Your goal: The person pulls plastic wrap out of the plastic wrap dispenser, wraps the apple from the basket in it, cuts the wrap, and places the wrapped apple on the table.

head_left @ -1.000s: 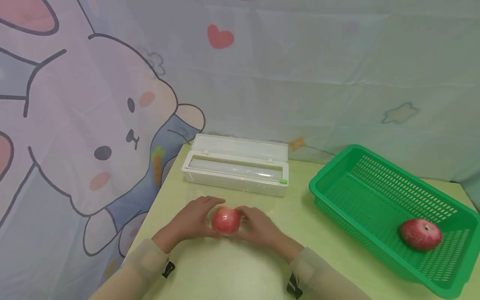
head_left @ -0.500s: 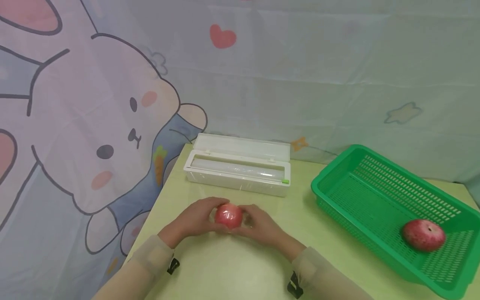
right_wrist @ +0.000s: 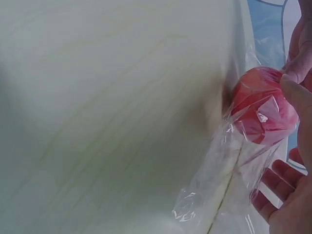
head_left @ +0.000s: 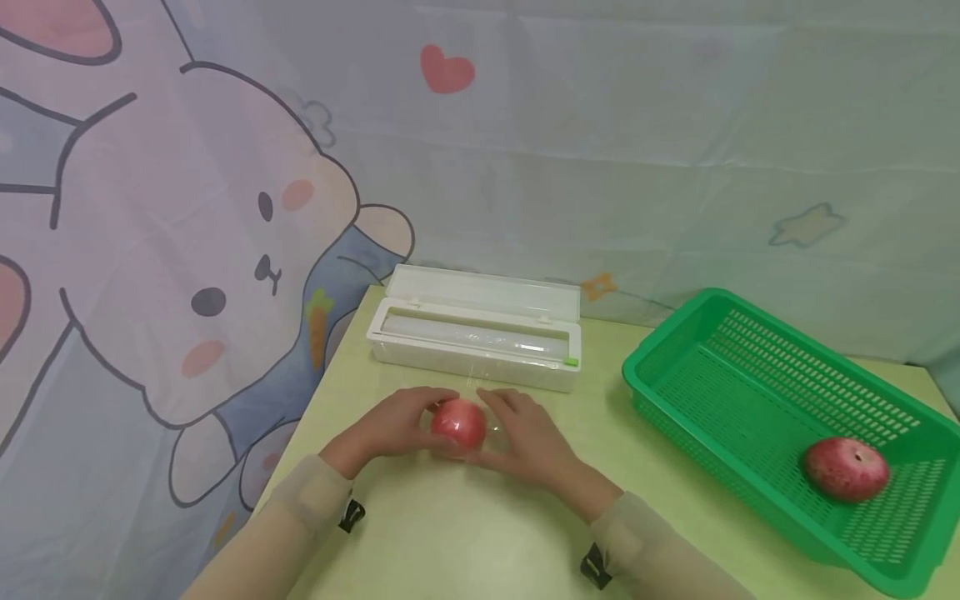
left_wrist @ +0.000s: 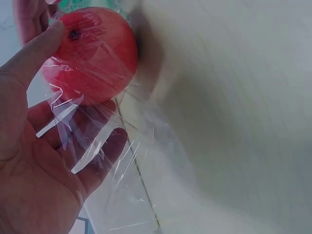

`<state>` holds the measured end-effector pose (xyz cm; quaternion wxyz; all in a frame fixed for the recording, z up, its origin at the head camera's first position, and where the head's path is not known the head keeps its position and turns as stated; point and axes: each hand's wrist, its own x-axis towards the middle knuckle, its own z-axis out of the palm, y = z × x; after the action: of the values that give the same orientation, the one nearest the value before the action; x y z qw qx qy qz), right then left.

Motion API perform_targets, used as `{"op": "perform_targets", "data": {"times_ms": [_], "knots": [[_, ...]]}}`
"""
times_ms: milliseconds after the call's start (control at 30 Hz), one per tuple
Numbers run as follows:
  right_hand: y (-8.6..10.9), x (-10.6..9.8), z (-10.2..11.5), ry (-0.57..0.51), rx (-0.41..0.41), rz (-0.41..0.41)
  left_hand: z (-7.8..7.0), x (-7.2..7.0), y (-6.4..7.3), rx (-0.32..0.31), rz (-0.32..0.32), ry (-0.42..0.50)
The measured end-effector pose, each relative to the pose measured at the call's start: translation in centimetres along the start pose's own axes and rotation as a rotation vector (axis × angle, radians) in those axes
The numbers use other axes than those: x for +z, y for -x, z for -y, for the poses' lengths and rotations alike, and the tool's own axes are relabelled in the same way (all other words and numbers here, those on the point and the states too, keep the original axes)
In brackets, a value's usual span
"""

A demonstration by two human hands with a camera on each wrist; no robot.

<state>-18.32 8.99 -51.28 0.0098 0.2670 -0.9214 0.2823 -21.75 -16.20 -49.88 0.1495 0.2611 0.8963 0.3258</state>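
Observation:
In the head view a red apple (head_left: 458,425) wrapped in clear plastic film (right_wrist: 192,202) is between both hands over the table. My left hand (head_left: 401,423) holds it from the left, thumb on top and fingers beneath in the left wrist view. My right hand (head_left: 528,437) stands on its other side, its thumb touching the fruit; its other fingers are spread, apart from the apple and close to loose film. Behind the hands is a white cling film dispenser (head_left: 472,372), lid up, with a roll inside.
A green plastic basket (head_left: 720,467) stands on the right of the pale yellow-green table (head_left: 450,542). In it lies a reddish speckled fruit (head_left: 846,469). A printed cloth (head_left: 600,125) hangs behind the table's back edge.
Both hands and the apple have shifted slightly right and away from me. My right hand's fingers have spread away from the apple. The dispenser and basket have stayed put.

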Motion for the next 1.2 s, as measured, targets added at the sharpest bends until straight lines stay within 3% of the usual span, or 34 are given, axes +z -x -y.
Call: {"op": "perform_targets", "data": {"times_ms": [133,567,733,800,1033,1200], "knots": [[-0.6,0.0,0.6,0.022,-0.028,-0.03,0.3,-0.1,-0.5,-0.003,0.011,0.012],[-1.5,1.1,0.3,-0.098,0.053,-0.028,-0.2,-0.5,-1.1,-0.037,0.0,-0.015],[-1.7,1.1,-0.4,-0.137,0.049,-0.003,-0.5,-0.6,-0.6,-0.037,-0.04,-0.133],[-1.8,1.0,-0.7,-0.152,0.047,0.009,-0.6,-0.4,-0.2,-0.001,-0.087,-0.226],[-2.5,0.8,-1.6,-0.203,0.002,0.021,-0.2,1.1,1.1,0.295,-0.286,-0.538],[-2.7,0.8,-2.0,-0.19,-0.012,0.035,1.0,2.3,1.0,0.378,-0.363,-0.652]]}}
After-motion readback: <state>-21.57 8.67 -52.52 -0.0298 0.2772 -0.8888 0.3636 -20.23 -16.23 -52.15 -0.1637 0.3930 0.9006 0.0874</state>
